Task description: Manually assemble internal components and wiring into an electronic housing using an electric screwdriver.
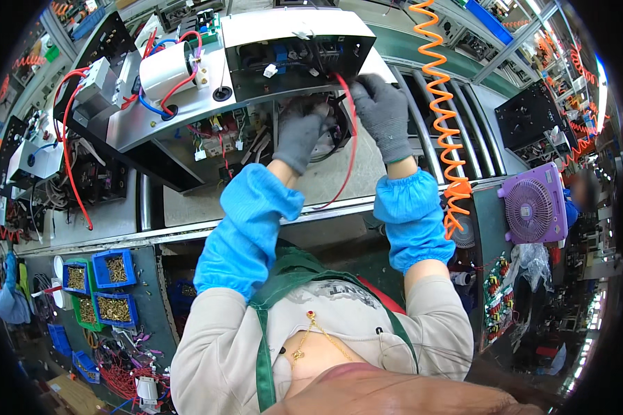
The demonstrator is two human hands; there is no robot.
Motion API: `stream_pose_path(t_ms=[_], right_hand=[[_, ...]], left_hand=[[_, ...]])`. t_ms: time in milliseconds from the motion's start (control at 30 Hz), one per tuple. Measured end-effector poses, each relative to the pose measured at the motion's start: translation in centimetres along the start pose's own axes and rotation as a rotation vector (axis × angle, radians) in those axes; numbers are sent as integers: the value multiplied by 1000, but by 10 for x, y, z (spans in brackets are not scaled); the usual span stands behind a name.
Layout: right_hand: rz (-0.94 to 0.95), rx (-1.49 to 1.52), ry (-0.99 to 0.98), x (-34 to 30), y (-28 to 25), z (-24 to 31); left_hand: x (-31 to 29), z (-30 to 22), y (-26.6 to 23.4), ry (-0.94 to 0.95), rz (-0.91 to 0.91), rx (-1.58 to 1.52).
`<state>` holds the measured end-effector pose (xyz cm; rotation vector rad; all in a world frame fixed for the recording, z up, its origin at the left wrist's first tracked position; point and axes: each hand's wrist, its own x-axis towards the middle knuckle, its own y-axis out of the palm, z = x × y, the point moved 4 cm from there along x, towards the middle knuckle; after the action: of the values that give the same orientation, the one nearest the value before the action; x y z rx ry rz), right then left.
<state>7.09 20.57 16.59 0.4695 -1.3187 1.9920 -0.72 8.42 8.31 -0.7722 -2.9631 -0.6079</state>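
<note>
In front of me stands an open metal chassis with circuit parts and wires inside. My left hand, in a grey glove, reaches into its lower opening. Its fingers are curled among dark cables, and what they hold is hidden. My right hand, also gloved, is at the chassis's right end with bent fingers against the corner. I cannot make out what is in them. A red wire hangs from the chassis between my hands and curves down to the bench edge. A white cylinder with red and blue wires sits on the left side.
Metal rollers run to the right, under a hanging orange coiled hose. A black unit stands beyond them. A purple fan is at the right. Blue bins of brass fasteners and a red wire bundle lie at left.
</note>
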Motion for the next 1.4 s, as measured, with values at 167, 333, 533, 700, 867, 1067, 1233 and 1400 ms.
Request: stream_pose_path(t_ms=[167, 333, 533, 700, 867, 1067, 1233, 1400], right_hand=[[154, 135, 405, -11, 5, -1], [442, 406, 501, -60, 47, -12], [681, 411, 604, -109, 92, -25], [389, 319, 220, -72, 113, 0], [280, 449, 137, -52, 141, -29], [449, 340, -26, -33, 149, -41], [327, 471, 193, -69, 137, -13], [266, 332, 105, -60, 144, -22]], left_hand=[[-56, 28, -12, -209, 234, 107], [-97, 41, -31, -254, 217, 8], [-88, 48, -89, 151, 110, 743], [-51, 19, -88, 296, -151, 1387], [-37, 25, -100, 251, -35, 1473], [-44, 29, -91, 282, 12, 1567], [-55, 45, -92, 356, -38, 1543], [-37, 58, -101, 177, -6, 1596]])
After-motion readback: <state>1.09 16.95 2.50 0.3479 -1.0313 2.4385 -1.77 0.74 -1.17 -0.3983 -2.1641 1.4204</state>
